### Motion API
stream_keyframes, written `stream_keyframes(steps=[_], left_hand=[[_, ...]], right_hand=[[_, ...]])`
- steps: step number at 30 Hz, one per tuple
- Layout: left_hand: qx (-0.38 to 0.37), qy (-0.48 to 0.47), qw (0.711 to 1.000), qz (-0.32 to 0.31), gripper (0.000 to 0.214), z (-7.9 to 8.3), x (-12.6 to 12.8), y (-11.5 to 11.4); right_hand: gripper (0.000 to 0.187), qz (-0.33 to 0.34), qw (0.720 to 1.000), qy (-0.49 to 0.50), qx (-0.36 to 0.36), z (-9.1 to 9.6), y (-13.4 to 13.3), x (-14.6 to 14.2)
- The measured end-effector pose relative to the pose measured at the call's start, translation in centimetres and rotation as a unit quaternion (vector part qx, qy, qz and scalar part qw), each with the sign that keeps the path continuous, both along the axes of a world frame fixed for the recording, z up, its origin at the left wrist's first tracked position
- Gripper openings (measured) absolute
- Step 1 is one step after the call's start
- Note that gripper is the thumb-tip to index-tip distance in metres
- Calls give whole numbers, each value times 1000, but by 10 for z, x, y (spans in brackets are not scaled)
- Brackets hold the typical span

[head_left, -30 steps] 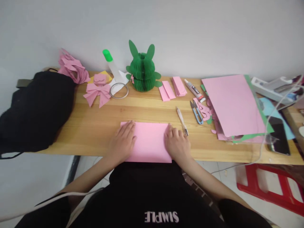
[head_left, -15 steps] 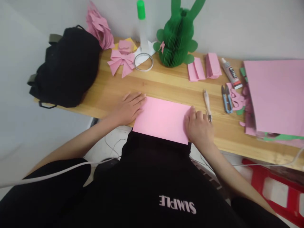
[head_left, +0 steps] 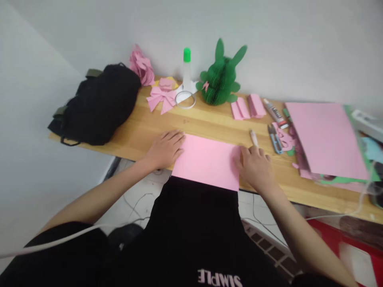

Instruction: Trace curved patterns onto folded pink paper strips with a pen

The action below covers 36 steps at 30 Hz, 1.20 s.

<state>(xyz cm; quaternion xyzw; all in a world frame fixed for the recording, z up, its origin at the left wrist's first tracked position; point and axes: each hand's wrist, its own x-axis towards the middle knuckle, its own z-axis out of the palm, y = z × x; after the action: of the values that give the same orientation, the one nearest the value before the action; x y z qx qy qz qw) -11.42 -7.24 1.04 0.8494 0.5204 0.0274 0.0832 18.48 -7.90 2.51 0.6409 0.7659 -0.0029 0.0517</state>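
A folded pink paper sheet (head_left: 208, 161) lies on the wooden table (head_left: 140, 131) at its near edge, right in front of me. My left hand (head_left: 165, 148) rests flat on the sheet's left edge with fingers stretched out. My right hand (head_left: 254, 167) presses down on the sheet's right edge, fingers bent and close together, nothing gripped. A white pen (head_left: 253, 137) lies just beyond my right hand.
A black bag (head_left: 98, 104) fills the table's left end. At the back stand a pink bow (head_left: 161, 97), a tape ring (head_left: 185, 99), a green-capped glue bottle (head_left: 187, 69), a green paper rabbit (head_left: 221, 77), small pink folded pieces (head_left: 247, 107), a glue tube (head_left: 273, 113) and snips (head_left: 273, 133). Large pink sheets (head_left: 324, 139) lie right.
The view has swung left and tilted. Both hands stay on the pink sheet's edges; the right hand has slid slightly along its right edge.
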Motion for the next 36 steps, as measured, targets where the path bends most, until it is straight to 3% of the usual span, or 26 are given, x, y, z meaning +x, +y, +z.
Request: stream_keyframes(steps=[2,4,7,11,17,22,26,29,33,36], left_hand=[[6,-2,1000,-6,40,7,3,8],[12,-7,1000,-6,28,15,12,19],[13,-23,1000,-10,16,21,34,37],[-19,-55,998,-28,13,16,63,55],[-81,-100,991,-26,30,9,74,67],[-94,-135,986,-39,13,29,79,65],[-75,-159,983,-51,17,56,71,60],[-54,-159,985,-47,17,71,42,59],[7,-146,989,17,24,80,5,60],[52,-149,987,35,32,80,16,57]], right_hand=[[40,-18,996,85,-8,7,12,-5],[47,20,986,165,-31,12,27,-16],[37,81,976,192,-60,17,51,-40],[20,109,964,210,-117,19,73,-59],[14,122,945,270,-137,10,75,-51],[19,118,940,308,-89,21,62,-46],[19,122,940,314,-52,45,53,-39],[17,123,942,309,-35,58,49,-20],[19,114,948,297,-24,65,47,3],[19,128,947,292,-29,68,46,-4]])
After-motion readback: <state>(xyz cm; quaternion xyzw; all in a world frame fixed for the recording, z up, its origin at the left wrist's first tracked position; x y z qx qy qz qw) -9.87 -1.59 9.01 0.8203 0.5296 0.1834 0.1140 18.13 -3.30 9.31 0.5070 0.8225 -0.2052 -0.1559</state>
